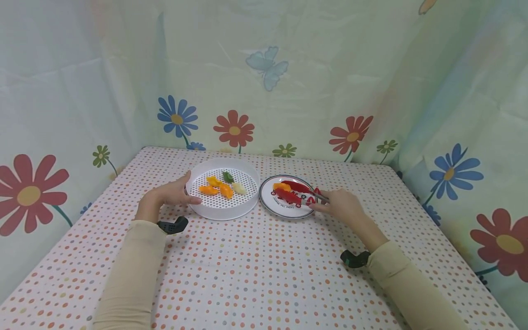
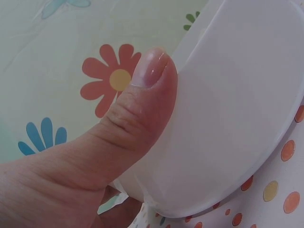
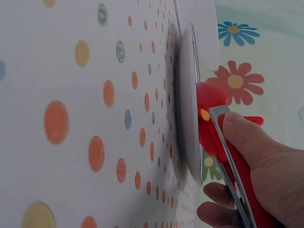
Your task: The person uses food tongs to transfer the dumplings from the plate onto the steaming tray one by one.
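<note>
My left hand (image 1: 175, 191) holds the left side of a round white steamer basket (image 1: 224, 213) with a perforated base. In the left wrist view its thumb lies along the basket's outer wall (image 2: 223, 95), the other fingers mostly hidden behind. Inside the basket lie several small dumpling-shaped pieces (image 1: 226, 190), orange, yellow, green and whitish. Red-headed tongs (image 1: 294, 185) are held by their metal arms in my right hand (image 1: 339, 207). The tong heads are low over a white plate (image 1: 270, 206) with a dark rim, right around an orange piece (image 1: 282, 186).
The plate stands close against the basket's right side. A dotted cloth (image 1: 247, 275) covers the table. Flower-printed curtains (image 1: 288, 114) hang at the back and both sides. Each wrist wears a black camera mount (image 1: 354, 259).
</note>
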Demonstrator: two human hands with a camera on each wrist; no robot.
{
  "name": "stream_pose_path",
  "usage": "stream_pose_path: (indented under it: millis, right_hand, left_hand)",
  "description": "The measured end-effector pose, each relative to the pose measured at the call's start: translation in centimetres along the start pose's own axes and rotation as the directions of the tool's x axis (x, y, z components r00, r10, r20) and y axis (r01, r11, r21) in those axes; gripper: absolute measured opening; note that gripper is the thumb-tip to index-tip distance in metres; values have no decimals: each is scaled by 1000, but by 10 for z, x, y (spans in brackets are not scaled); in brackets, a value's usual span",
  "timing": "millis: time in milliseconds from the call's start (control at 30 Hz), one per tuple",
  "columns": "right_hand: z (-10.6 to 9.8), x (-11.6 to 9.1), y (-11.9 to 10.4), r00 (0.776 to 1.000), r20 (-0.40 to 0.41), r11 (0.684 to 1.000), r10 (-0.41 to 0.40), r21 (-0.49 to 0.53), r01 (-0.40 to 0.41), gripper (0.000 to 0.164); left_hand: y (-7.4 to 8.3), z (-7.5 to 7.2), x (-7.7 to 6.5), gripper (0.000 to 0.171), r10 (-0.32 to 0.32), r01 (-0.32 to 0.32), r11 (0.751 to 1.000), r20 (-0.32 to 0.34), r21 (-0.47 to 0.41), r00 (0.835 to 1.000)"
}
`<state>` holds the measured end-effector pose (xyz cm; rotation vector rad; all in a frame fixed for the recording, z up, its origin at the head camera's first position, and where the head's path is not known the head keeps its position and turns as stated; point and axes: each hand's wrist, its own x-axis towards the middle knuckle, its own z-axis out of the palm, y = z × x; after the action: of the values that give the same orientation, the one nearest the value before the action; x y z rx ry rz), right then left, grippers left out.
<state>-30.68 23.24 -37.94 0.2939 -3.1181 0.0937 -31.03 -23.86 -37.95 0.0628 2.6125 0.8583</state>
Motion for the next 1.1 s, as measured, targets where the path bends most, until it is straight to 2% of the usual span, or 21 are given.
stream_pose_path:
  millis: [300, 567, 800, 1100]
  right_hand:
    - [-3, -2, 2, 1000, -26, 1000, 4, 10, -3, 81]
    - [-25, -7, -5, 998, -64, 999, -24, 24, 25, 81]
    - [-42, -11, -36, 995, -58, 996, -81, -44, 79, 83]
    - [-52, -5, -89, 970, -5, 964, -242, -116, 240, 77]
  left_hand:
    - [-2, -1, 1, 123, 1, -1, 1000, -2, 1, 1000]
    - [1, -4, -1, 123, 2, -2, 1000, 2, -3, 1000]
    - [0, -4, 0, 123, 5, -5, 1000, 3, -13, 1000]
    - [-2, 0, 1, 125, -1, 1, 1000, 5, -23, 1000]
